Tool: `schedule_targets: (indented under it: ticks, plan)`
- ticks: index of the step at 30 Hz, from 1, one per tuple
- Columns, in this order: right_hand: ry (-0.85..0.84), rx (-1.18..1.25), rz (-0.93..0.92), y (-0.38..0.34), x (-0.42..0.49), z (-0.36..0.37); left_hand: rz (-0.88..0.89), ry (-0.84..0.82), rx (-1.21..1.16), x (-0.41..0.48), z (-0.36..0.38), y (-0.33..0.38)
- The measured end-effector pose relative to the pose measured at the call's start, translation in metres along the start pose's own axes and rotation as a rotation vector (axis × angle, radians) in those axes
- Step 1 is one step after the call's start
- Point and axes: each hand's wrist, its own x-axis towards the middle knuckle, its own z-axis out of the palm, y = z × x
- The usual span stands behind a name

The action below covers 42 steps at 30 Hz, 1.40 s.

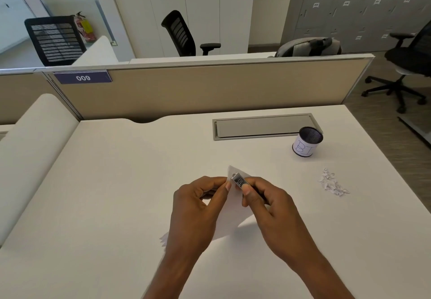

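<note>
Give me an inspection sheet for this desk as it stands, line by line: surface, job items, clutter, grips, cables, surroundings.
surface: white desk, flat and pale.
job's things: small stapler marked 10, its nose at the top edge of a white paper sheet held over the desk.
clutter: heap of paper scraps at the right; mesh pen cup with a paper label behind the heap.
grips: left hand pinches the paper sheet; right hand grips the stapler.
cables: nothing seen; grey cable hatch has its lid down.
surroundings: beige partition with a 009 plate, black office chairs, grey backpack, fire extinguisher.
</note>
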Motion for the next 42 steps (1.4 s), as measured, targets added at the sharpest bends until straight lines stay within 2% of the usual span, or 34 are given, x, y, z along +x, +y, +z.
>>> schedule_targets:
  ticks: [5,10,24,33,42]
  plan:
    - [-0.065,-0.020,-0.025,-0.001,-0.002,-0.005,-0.094,0.030,-0.101,0.000,0.003,0.002]
    - [-0.033,-0.017,-0.039,0.001,-0.004,-0.002,-0.123,0.028,-0.137,-0.001,0.005,0.005]
    - [-0.048,0.005,-0.031,-0.002,0.000,-0.006,0.000,-0.021,-0.005,0.005,-0.002,0.006]
    - [-0.134,0.252,0.074,0.004,-0.001,-0.005,0.067,-0.063,0.091,0.007,-0.008,0.007]
    - [-0.195,0.641,0.305,0.003,-0.006,-0.005,0.120,-0.082,0.124,0.006,-0.009,0.008]
